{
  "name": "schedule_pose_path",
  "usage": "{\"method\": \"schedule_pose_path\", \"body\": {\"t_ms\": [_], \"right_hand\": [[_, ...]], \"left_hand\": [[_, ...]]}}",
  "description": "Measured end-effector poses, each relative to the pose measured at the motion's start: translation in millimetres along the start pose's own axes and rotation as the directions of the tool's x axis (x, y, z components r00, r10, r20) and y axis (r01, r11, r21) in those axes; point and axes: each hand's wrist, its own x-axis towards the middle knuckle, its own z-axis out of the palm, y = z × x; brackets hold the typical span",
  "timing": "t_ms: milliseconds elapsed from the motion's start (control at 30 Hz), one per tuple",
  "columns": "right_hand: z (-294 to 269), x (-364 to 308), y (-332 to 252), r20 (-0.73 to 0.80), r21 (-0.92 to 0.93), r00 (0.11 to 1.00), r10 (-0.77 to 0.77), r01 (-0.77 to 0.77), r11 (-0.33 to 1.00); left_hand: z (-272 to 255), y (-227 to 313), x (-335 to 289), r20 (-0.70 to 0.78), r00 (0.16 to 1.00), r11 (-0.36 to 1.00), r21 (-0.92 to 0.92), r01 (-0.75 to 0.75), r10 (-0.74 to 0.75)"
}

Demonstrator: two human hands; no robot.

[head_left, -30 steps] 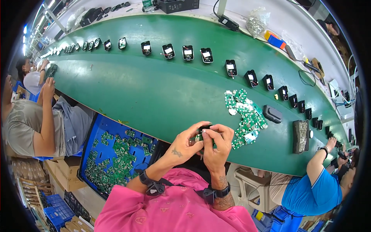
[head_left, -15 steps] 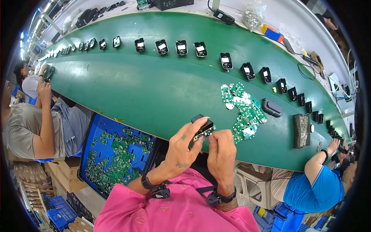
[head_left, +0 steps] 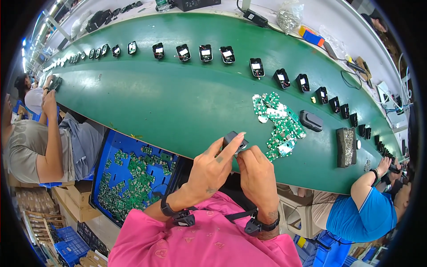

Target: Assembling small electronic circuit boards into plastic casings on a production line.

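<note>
My left hand (head_left: 211,170) is closed around a small black plastic housing (head_left: 234,139), holding it tilted above the near edge of the green bench. Pressed against the housing's lower right side are the curled fingers of my right hand (head_left: 259,174); whatever they pinch is hidden. Just beyond my hands lies a loose pile of green circuit boards (head_left: 284,129). Beside that pile rests a closed dark-grey case (head_left: 311,121). Along the bench runs a long row of open black housings (head_left: 205,53), several with white labels and wires inside.
At my left, a blue tray (head_left: 155,178) holds many green boards below the bench edge. A dark foam box (head_left: 346,147) of small metal parts stands at right. Co-workers sit on both sides, one in a blue shirt (head_left: 360,216). A power adapter (head_left: 255,18) lies along the back.
The housing has been turned, so the board edge seen before no longer shows and its dark outer side faces up. My right hand has shifted slightly, its fingers now tucked under the housing.
</note>
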Motion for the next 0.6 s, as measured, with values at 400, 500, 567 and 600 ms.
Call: {"method": "schedule_pose_path", "body": {"t_ms": [400, 500, 567, 600], "right_hand": [[9.5, -4.8, -4.7, -0.155, 0.180, 0.987, 0.039, -0.010, 0.984], [1.9, -4.7, -5.6, -0.097, 0.175, 0.995, 0.031, -0.014, 0.984], [-4.2, -4.8, -5.0, -0.011, 0.119, 1.000, 0.027, -0.025, 0.993], [-6.0, -5.1, -4.7, -0.011, 0.117, 1.000, 0.027, -0.025, 0.993]], "left_hand": [[-10.0, 10.5, 3.2, 0.086, 0.988, 0.983, -0.124, 0.138, -0.128], [-11.2, 8.4, 1.8, 0.091, 0.991, 0.983, -0.144, 0.110, -0.098], [-10.6, 8.1, 0.5, 0.085, 0.994, 0.990, -0.114, 0.078, -0.068], [-10.6, 8.5, 0.0, 0.081, 0.996, 0.995, -0.086, 0.044, -0.037]]}}
